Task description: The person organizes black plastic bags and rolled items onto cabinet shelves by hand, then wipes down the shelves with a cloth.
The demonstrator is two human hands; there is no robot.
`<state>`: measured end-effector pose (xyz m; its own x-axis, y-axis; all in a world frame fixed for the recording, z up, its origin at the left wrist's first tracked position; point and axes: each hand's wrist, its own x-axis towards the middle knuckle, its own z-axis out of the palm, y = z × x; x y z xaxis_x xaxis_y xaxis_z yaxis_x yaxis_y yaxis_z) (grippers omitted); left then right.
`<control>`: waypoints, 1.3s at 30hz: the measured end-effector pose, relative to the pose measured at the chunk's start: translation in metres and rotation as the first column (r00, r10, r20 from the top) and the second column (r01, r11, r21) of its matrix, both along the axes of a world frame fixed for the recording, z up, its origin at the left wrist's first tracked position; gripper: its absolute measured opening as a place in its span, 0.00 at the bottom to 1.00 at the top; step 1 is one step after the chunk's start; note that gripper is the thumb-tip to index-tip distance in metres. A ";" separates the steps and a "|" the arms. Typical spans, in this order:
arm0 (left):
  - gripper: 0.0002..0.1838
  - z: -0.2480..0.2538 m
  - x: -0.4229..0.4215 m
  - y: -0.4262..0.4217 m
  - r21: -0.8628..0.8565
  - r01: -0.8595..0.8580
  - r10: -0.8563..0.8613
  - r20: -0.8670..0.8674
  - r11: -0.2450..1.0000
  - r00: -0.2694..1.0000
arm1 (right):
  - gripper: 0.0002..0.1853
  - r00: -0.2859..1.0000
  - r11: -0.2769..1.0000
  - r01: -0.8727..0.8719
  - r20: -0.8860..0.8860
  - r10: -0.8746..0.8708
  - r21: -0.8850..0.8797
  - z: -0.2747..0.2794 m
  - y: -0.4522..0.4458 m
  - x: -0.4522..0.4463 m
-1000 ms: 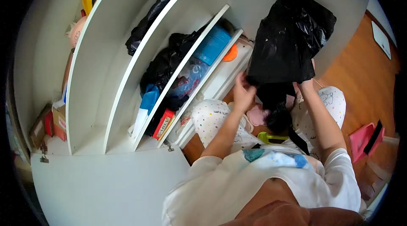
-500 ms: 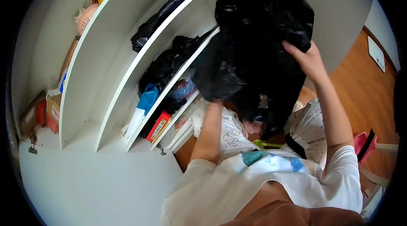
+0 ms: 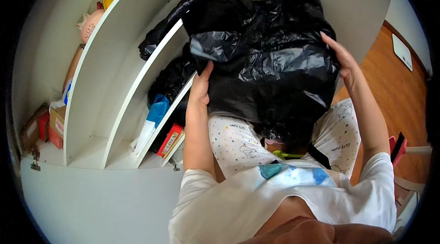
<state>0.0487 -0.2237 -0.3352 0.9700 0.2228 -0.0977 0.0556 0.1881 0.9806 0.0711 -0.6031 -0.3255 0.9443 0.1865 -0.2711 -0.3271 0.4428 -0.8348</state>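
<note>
A large black plastic bag (image 3: 279, 70) is spread out between my two hands, above my knees and in front of the shelves. My left hand (image 3: 201, 86) grips its left edge, thumb on the near face and the other fingers hidden behind. At the right edge my right hand (image 3: 343, 60) holds the bag, thumb along the upper side and fingers partly behind the plastic. The plastic is creased and shiny, with a folded flap near my left thumb. Below it, more crumpled black plastic (image 3: 284, 135) hangs between my legs.
White shelves (image 3: 133, 74) stand at left, holding other black bags (image 3: 172, 76), a blue and white packet (image 3: 158, 109) and a red box (image 3: 172, 139). A pink pig-shaped figure (image 3: 90, 26) sits at far left. A white scale-like slab (image 3: 402, 52) lies on the wooden floor.
The bag has gone from a tall, bunched shape to a wide, flatter spread. My left hand has moved up and left to its edge; my right hand has shifted slightly right and down.
</note>
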 end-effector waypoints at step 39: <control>0.13 0.041 -0.003 0.043 0.144 -0.264 0.207 0.322 0.954 0.924 | 0.12 0.869 0.932 0.362 0.363 -0.338 0.002 -0.034 0.029 -0.001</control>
<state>0.0453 -0.1806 -0.2945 0.8645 0.4344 0.2530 -0.2701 -0.0231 0.9626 0.0699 -0.5739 -0.3598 0.9795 -0.1801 0.0905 0.1590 0.4151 -0.8958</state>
